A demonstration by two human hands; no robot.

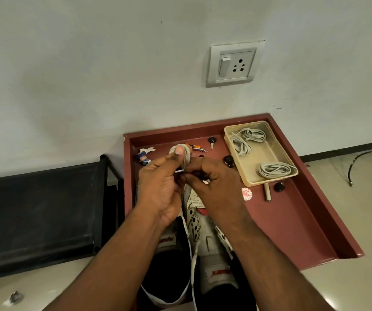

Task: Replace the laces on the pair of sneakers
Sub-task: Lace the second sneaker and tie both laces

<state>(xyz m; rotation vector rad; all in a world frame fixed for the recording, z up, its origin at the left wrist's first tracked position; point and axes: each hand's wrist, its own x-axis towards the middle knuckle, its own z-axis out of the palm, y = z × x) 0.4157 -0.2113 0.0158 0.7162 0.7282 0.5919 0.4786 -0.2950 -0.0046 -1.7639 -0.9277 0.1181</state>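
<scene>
Lace (pixel 183 157): pale, flat, wound into a small coil, held up above the sneakers (pixel 199 223) over the tray (pixel 292 221). Left hand (pixel 160 185) grips the coil, thumb pressed on its top. Right hand (pixel 216 187) pinches the white lace tip (pixel 179 171) between the two hands, fingers curled close.

Sneakers: pair, white-grey with dark lining and red marks, side by side, toes toward the wall, heels toward the person. Eyelets on the right shoe show bare; left shoe mostly hidden under the left hand and forearm.

Edges and room: tray is maroon with a raised rim, back edge near the wall (pixel 113 75). Open tray floor lies right of the sneakers, toward the front-right rim. Box (pixel 290 169), tan plastic, sits in the back-right corner just inside the rim, holding three bundles (pixel 274 169) of grey laces.

Small things on the tray floor: a figurine keychain (pixel 143 158) at back left, an orange tool (pixel 194 146) behind the coil, a key (pixel 212 141), black knobs (pixel 228 161), a metal cylinder (pixel 266 191), a round red-and-white sticker (pixel 246 194).

Room: pale floor; a black frame (pixel 39 209) with dark fabric left of the tray, close to it. Socket (pixel 235 63) with switch on the wall above. Cable (pixel 362 162) on the floor at far right.
</scene>
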